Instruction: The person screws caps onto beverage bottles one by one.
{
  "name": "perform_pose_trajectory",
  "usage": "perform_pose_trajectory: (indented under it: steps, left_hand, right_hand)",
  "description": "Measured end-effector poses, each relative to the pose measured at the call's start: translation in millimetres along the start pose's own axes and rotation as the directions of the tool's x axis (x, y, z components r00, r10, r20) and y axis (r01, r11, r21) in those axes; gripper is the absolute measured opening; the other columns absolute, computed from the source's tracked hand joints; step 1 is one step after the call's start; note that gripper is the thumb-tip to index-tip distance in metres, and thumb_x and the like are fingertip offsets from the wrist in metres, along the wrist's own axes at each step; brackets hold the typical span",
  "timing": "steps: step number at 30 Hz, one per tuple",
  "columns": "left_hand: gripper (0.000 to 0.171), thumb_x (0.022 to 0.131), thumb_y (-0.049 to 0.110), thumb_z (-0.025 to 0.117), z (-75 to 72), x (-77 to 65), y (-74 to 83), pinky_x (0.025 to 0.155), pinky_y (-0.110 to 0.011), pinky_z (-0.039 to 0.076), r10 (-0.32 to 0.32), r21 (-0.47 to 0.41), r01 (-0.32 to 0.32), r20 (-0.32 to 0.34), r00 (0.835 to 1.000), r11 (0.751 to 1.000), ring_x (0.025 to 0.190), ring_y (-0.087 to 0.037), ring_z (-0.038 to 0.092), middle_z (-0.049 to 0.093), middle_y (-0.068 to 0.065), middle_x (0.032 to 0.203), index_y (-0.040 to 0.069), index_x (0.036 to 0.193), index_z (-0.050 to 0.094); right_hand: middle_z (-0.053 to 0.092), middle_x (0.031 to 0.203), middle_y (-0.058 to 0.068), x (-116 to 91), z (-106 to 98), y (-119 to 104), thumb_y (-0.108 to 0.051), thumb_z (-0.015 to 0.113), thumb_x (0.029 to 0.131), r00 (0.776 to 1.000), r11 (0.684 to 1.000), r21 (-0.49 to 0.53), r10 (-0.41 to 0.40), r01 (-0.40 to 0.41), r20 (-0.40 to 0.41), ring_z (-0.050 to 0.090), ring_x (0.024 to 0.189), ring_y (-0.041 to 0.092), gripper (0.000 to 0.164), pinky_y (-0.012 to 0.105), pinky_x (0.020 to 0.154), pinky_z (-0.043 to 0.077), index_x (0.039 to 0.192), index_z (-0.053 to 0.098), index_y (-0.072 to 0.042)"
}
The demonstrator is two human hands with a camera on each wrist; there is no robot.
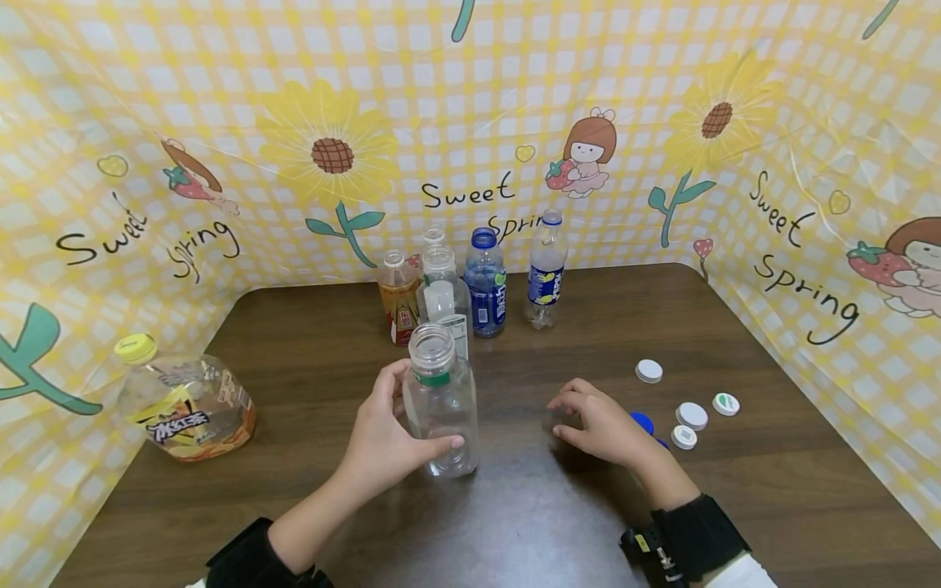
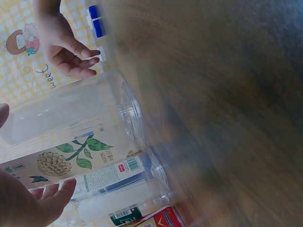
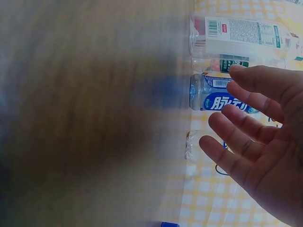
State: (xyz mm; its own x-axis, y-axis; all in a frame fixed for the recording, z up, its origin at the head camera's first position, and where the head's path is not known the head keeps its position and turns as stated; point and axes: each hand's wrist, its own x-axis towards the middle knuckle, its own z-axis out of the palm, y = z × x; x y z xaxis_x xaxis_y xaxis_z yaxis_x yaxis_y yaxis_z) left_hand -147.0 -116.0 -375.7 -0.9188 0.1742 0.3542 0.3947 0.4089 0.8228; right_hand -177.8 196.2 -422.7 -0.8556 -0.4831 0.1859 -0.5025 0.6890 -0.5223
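My left hand (image 1: 382,441) holds a clear, capless plastic bottle (image 1: 444,416) with a green neck ring, standing upright near the table's middle. The thumb lies across its front and the fingers go round the far side. In the left wrist view, a label with green leaves shows on the bottle (image 2: 71,111). My right hand (image 1: 599,420) hovers over the table to the right of it, fingers loosely bent and apart, with nothing in them. Partly hidden behind the right hand are blue caps (image 1: 642,422).
Several white caps (image 1: 691,415) lie at the right. Along the back stand a brown-labelled bottle (image 1: 399,302), a clear bottle (image 1: 441,298), a blue bottle (image 1: 485,286) and a blue-labelled bottle (image 1: 546,282). A large yellow-capped bottle (image 1: 187,400) stands left. Checked cloth (image 1: 456,98) walls the table.
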Motion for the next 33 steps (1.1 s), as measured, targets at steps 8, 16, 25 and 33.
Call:
perform_pose_trajectory:
  steps: [8,16,25,33]
  left_hand:
    - [0.099,0.055,0.019,0.097,0.6,1.0,0.4,0.091,-0.037,0.052,-0.001,0.0,0.001,0.009,1.0,1.0,0.109,-0.023,0.061,0.058,-0.008,0.124,0.01,0.136,0.04]
    - [0.1,0.054,0.016,0.097,0.0,0.1,0.9,0.09,-0.039,0.053,-0.01,0.001,0.01,-0.002,1.0,1.0,0.109,-0.023,0.061,0.058,-0.008,0.125,0.009,0.136,0.04]
    - [0.1,0.055,0.019,0.097,1.2,-1.2,-1.9,0.091,-0.039,0.052,-0.008,0.001,0.008,0.008,1.0,1.0,0.11,-0.025,0.061,0.058,-0.009,0.124,0.009,0.136,0.04]
    - [0.101,0.055,0.017,0.097,1.4,-2.0,-1.6,0.091,-0.039,0.052,-0.015,-0.009,0.015,0.008,1.0,1.0,0.11,-0.025,0.061,0.058,-0.01,0.124,0.008,0.137,0.039]
  right_hand:
    - [0.056,0.105,0.01,7.4,-19.3,16.5,-0.006,0.073,0.084,1.0,0.998,-0.066,-0.012,0.011,-0.006,0.061,0.087,0.023,0.022,0.036,0.073,0.053,0.105,0.069,0.0]
    - [0.055,0.09,0.011,18.9,-54.2,57.0,-0.002,0.074,0.076,1.0,0.979,-0.204,-0.03,0.029,-0.002,0.056,0.075,0.022,0.021,0.039,0.068,0.051,0.096,0.07,0.004]
    - [0.059,0.088,0.018,21.1,-86.8,92.1,-0.002,0.073,0.074,0.994,0.934,-0.346,0.107,-0.094,0.02,0.056,0.083,0.034,0.024,0.048,0.073,0.049,0.096,0.07,0.006]
    - [0.066,0.093,0.022,20.0,-89.4,115.4,-0.008,0.073,0.072,0.968,0.912,-0.366,0.233,-0.186,0.088,0.058,0.093,0.042,0.033,0.051,0.083,0.049,0.101,0.069,0.007]
